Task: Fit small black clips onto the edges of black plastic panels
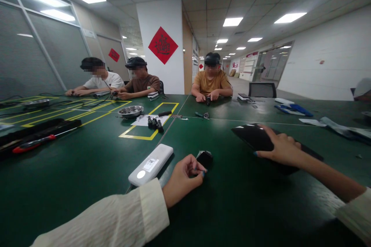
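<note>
My right hand [279, 148] grips a flat, glossy black panel-like thing [252, 136] by its edges, thumb on the near side, tilted over the green table [232, 208]. Its exact kind does not show. My left hand [185, 179] is closed in a pinch low over the table; whatever lies between the fingertips is too small to make out. Just beyond those fingertips lies a small black object [205, 158] with a greyish piece at its back. To the left of my left hand lies a long white device [151, 165] with a label and a round light spot.
Farther off are a metal bowl [131, 111], several black cylindrical parts [155, 123] and a yellow tape outline [139, 137]. A red-handled screwdriver [34, 144] lies left, a blue item [294, 109] right. Three people [213, 81] sit across the table.
</note>
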### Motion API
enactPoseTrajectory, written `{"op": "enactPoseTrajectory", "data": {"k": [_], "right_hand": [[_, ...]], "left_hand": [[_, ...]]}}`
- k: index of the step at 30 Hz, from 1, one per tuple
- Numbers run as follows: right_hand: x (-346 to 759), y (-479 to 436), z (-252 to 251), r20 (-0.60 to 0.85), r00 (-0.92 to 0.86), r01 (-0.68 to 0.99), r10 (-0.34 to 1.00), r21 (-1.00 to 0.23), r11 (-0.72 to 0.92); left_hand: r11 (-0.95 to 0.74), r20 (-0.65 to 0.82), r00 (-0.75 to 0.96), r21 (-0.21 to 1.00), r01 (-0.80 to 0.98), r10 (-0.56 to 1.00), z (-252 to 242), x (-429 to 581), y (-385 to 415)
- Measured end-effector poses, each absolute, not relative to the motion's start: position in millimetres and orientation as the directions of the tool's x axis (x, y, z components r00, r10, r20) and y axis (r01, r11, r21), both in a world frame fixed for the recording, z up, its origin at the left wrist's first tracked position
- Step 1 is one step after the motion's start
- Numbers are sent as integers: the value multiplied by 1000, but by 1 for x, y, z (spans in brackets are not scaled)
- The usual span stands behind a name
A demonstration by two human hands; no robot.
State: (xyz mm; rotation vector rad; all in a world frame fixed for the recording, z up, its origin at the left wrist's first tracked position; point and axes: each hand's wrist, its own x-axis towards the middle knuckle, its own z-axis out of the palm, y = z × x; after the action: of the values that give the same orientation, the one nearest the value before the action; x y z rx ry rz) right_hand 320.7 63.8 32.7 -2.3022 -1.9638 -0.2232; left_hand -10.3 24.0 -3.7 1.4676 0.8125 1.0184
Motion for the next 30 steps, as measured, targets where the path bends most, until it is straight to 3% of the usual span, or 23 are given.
{"op": "enactPoseTrajectory", "data": {"k": [3, 9, 18, 21, 25, 30], "right_hand": [[279, 49, 28, 74, 67, 998, 995, -20, -66], [233, 49, 15, 130, -22, 999, 991, 40, 17], [200, 38, 22, -5, -156, 981, 988, 120, 155], [194, 27, 32, -40, -203, 977, 978, 52, 205], [191, 9, 40, -19, -400, 915, 916, -66, 398], [201, 4, 45, -15, -550, 822, 835, -186, 538]], "left_hand": [[-95, 105, 337, 994, -45, 936, -3, -9, 25], [-172, 169, 332, 985, -21, 928, -3, -7, 25], [-161, 150, 275, 987, 21, 950, 1, -8, 23], [-161, 159, 236, 987, -9, 959, -3, -8, 26], [-213, 211, 233, 977, -16, 950, -8, -8, 28], [-278, 250, 240, 956, 92, 938, -5, -7, 24]]}}
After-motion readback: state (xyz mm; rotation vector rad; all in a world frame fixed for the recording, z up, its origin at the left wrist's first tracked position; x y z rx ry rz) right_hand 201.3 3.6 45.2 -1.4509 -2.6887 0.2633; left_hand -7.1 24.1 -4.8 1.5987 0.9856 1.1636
